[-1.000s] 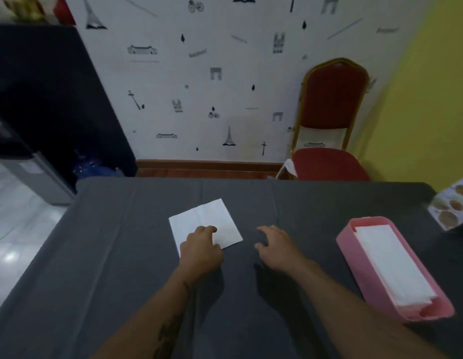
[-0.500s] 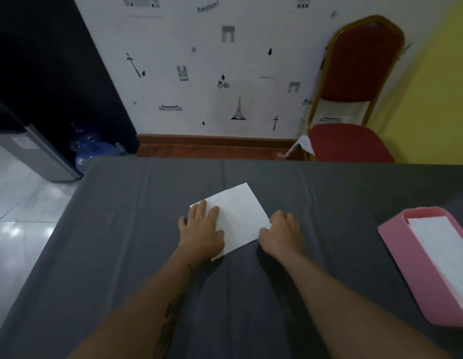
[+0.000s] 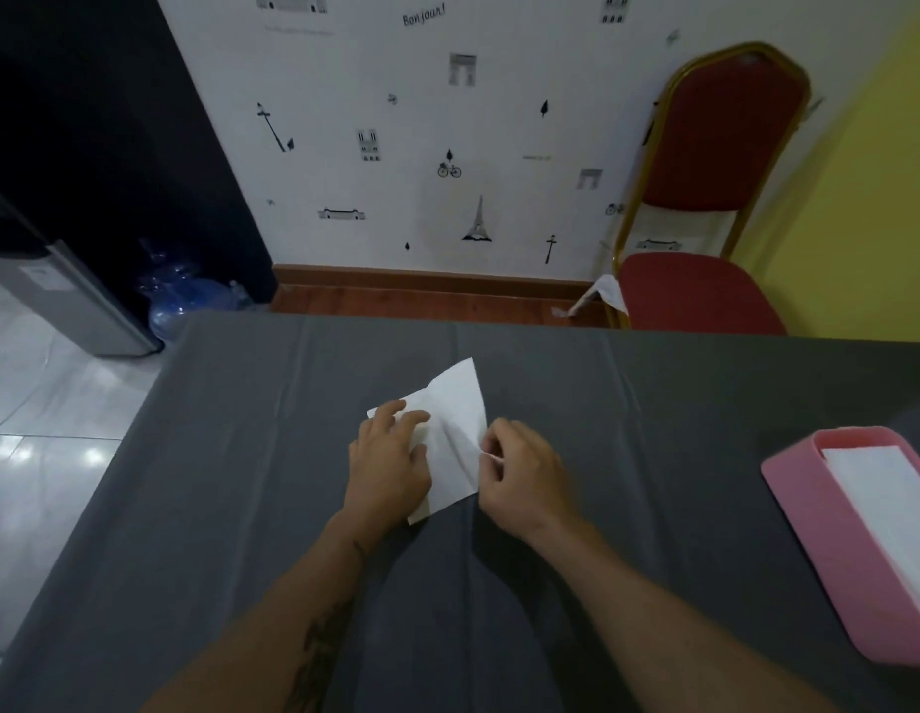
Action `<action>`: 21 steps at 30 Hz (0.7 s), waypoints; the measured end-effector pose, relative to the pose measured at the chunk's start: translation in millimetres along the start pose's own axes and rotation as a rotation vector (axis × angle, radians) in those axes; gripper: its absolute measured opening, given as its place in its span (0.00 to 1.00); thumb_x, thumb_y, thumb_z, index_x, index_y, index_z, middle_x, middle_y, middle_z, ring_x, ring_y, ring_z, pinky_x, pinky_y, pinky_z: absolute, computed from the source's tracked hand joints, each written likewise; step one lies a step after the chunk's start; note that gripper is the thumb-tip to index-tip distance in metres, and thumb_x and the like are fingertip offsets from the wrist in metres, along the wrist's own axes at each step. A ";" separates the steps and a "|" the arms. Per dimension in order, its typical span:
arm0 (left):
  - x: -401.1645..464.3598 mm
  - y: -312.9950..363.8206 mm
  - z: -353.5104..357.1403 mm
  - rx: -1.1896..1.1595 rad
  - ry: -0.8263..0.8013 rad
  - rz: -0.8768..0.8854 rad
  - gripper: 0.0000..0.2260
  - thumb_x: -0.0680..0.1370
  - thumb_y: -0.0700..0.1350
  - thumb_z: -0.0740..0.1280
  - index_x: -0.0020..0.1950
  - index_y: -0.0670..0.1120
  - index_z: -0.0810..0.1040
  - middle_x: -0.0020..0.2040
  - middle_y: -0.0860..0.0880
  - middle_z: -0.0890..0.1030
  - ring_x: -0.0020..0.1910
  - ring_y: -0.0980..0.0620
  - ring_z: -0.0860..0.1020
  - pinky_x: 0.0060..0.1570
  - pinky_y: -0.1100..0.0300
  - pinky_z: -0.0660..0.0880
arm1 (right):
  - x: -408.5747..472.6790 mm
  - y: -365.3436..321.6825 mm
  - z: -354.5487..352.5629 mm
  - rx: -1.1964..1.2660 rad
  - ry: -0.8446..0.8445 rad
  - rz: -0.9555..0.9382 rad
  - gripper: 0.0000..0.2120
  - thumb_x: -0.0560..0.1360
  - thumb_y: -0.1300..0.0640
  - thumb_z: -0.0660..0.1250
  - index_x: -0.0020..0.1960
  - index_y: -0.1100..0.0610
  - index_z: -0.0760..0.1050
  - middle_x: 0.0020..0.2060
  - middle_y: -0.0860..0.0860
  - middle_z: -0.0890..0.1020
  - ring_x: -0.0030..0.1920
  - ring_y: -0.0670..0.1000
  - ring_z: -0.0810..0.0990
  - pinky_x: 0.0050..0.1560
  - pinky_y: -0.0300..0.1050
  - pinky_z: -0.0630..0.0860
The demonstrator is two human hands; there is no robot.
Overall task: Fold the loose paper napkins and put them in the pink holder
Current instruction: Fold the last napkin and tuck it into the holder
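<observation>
1. You are in the folding step — one loose napkin [image 3: 455, 434] lies mid-tabletop [image 3: 653, 403], roughly halfway between the far edge and you, and it is partly lifted and creased rather than flat.
2. Your left hand [image 3: 391, 463] lies fingers spread on the napkin's left part, pinning it to the cloth; nothing is pinched there, it only presses.
3. Your right hand [image 3: 519, 473] has its grip closed on the napkin's right edge, thumb and forefinger pinched together on the paper.
4. So the napkin sits between your two hands, touching both, with its far corner pointing toward the far edge.
5. The next move, I judge, calls for carrying that pinched edge over to the left side and matching edges before you press the crease — thin paper will skew if the left hand slips.
6. The pink holder [image 3: 808, 501] waits at the right edge of the tabletop, well apart from the napkin, already holding white napkins.
</observation>
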State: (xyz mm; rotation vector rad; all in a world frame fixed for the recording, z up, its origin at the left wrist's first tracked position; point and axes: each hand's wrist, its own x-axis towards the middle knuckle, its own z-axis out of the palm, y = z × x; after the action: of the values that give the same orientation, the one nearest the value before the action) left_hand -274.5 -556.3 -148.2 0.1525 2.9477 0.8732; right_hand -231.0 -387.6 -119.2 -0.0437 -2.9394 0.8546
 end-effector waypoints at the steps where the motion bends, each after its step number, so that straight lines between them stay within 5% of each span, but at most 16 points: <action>1: 1.4 -4.5 -3.2 -0.005 -0.003 0.002 0.18 0.77 0.44 0.64 0.66 0.52 0.74 0.72 0.50 0.67 0.69 0.45 0.66 0.66 0.46 0.66 | -1.2 -4.3 2.5 0.000 -0.007 -0.060 0.06 0.74 0.58 0.64 0.41 0.52 0.67 0.38 0.47 0.73 0.38 0.49 0.72 0.37 0.44 0.72; 4: 2.4 -19.7 -9.1 0.072 -0.055 0.046 0.16 0.76 0.44 0.65 0.64 0.52 0.77 0.70 0.52 0.71 0.68 0.46 0.67 0.65 0.49 0.67 | -2.2 -14.0 7.7 0.070 -0.047 -0.143 0.06 0.73 0.59 0.65 0.42 0.52 0.67 0.39 0.47 0.74 0.40 0.49 0.72 0.37 0.43 0.70; 8: 0.7 -26.5 -17.4 -0.209 0.057 -0.027 0.14 0.76 0.35 0.64 0.59 0.45 0.79 0.61 0.49 0.76 0.57 0.52 0.74 0.56 0.60 0.70 | -3.6 -16.3 14.6 0.109 -0.228 -0.210 0.09 0.72 0.53 0.69 0.51 0.50 0.73 0.49 0.45 0.77 0.49 0.47 0.72 0.45 0.42 0.75; 11: -1.3 -25.8 -29.7 -0.293 0.163 -0.112 0.14 0.76 0.34 0.61 0.58 0.44 0.78 0.56 0.49 0.77 0.53 0.54 0.73 0.53 0.61 0.68 | -5.9 -16.0 20.0 0.219 -0.193 -0.155 0.09 0.72 0.52 0.68 0.52 0.48 0.74 0.50 0.43 0.77 0.50 0.46 0.75 0.47 0.41 0.76; 16: -1.1 -31.2 -36.7 -0.365 0.225 -0.253 0.18 0.78 0.36 0.57 0.68 0.42 0.72 0.65 0.45 0.74 0.63 0.46 0.73 0.62 0.57 0.68 | -2.2 -14.5 26.9 0.303 -0.026 0.027 0.05 0.75 0.59 0.64 0.48 0.50 0.74 0.44 0.45 0.77 0.42 0.46 0.76 0.42 0.44 0.76; 21: 7.7 -33.6 -33.7 -0.236 0.169 -0.181 0.20 0.79 0.43 0.58 0.72 0.44 0.67 0.71 0.46 0.68 0.68 0.45 0.68 0.67 0.52 0.66 | 6.1 -14.4 28.7 0.042 -0.155 0.224 0.05 0.79 0.54 0.61 0.53 0.53 0.72 0.51 0.49 0.73 0.50 0.52 0.75 0.47 0.46 0.70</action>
State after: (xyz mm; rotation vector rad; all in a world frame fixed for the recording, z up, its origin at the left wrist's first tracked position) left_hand -287.7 -601.6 -138.6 -0.2064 2.9146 1.2487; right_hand -239.6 -414.8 -135.2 -0.3249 -3.1018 0.9899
